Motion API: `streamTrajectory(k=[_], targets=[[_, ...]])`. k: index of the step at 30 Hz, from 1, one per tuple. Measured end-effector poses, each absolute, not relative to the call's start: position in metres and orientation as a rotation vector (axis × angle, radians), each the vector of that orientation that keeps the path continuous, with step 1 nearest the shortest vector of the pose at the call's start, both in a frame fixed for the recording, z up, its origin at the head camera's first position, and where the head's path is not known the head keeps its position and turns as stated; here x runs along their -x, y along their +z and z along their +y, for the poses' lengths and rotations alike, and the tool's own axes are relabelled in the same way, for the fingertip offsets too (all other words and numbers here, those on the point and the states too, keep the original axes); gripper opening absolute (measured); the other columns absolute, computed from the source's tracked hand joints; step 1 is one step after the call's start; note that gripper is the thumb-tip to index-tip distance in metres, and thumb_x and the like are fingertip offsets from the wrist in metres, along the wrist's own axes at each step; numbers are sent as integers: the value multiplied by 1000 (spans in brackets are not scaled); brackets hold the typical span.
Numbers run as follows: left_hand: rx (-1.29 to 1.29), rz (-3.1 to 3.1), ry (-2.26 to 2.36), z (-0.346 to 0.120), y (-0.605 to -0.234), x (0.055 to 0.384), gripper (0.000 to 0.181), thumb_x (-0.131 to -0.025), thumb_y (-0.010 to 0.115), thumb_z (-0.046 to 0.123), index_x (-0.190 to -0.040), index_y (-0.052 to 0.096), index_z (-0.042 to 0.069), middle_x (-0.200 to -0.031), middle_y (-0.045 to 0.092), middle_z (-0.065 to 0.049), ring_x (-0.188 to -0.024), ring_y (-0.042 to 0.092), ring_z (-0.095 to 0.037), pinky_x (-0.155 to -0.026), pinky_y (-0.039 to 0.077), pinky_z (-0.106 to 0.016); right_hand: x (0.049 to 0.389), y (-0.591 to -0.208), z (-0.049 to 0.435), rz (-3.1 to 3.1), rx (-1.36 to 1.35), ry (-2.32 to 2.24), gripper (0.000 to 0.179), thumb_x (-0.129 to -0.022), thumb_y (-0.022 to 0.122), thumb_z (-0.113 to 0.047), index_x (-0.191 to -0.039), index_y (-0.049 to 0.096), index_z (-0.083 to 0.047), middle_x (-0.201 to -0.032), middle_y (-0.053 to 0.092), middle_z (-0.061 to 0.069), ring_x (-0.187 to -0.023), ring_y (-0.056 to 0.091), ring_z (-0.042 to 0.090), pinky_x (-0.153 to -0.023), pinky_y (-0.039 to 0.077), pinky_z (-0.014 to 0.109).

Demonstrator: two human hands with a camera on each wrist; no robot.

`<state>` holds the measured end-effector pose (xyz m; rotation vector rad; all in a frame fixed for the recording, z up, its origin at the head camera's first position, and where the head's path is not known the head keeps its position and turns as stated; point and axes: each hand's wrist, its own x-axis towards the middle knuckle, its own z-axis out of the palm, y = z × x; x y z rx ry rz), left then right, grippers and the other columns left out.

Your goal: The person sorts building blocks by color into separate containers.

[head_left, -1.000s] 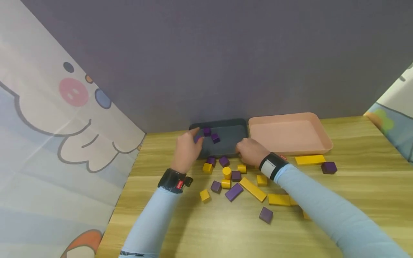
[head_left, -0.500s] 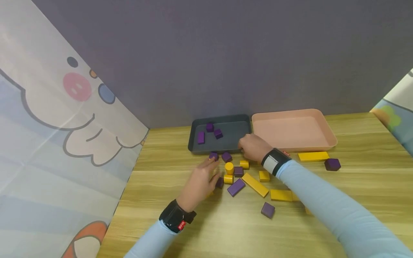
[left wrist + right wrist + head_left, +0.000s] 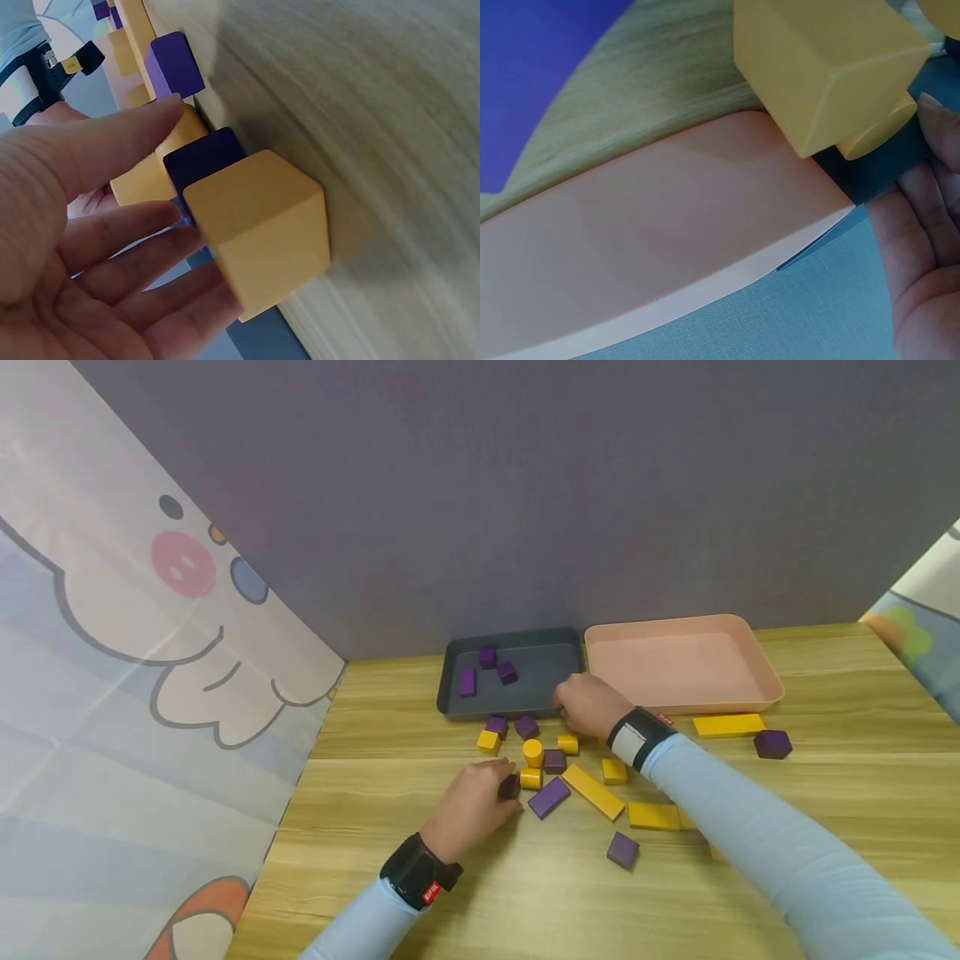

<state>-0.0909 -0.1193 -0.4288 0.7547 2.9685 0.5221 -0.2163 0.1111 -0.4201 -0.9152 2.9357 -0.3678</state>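
Observation:
My left hand [image 3: 468, 806] reaches low over the table, its thumb and fingers spread on either side of a dark purple cube [image 3: 509, 787]. In the left wrist view, a yellow cube [image 3: 259, 217] stands nearest the camera beside that purple cube [image 3: 199, 154]; from the head, my hand hides this yellow one. My right hand [image 3: 592, 703] holds the near right corner of the dark grey tray [image 3: 491, 707], its thumb and fingers at the tray's wall in the right wrist view. Inside the tray lie two purple cubes and a purple rectangular block [image 3: 467, 682].
A pink tray [image 3: 682, 705] stands right of the grey one. Scattered in front are yellow cylinders [image 3: 533, 752], a purple block [image 3: 549, 797], a long yellow block [image 3: 593, 792], and more yellow and purple blocks. A grey wall [image 3: 480, 510] rises behind the trays.
My left hand has left the purple rectangular block in the grey tray and come back toward me, down around a purple cube on the table. The right hand keeps its place at the tray corner.

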Motion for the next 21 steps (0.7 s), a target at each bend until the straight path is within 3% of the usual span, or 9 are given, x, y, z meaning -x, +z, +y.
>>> streamTrajectory(k=[14, 21], targets=[[-716, 2941, 548, -119, -434, 92, 29, -81, 86, 8, -107, 75, 12, -94, 73, 4, -80, 61, -5, -76, 57, -22, 217, -422, 111, 2936, 902, -358, 21, -83, 74, 0, -101, 82, -8, -99, 80, 9, -89, 75, 26, -84, 62, 43], [-692, 2932, 584, -120, -437, 94, 25, -82, 86, 8, -104, 76, 13, -91, 72, 5, -78, 58, -6, -72, 54, -20, 217, -420, 111, 2928, 891, -361, 21, -84, 75, -2, -104, 81, -8, -101, 80, 10, -92, 75, 28, -86, 62, 44]])
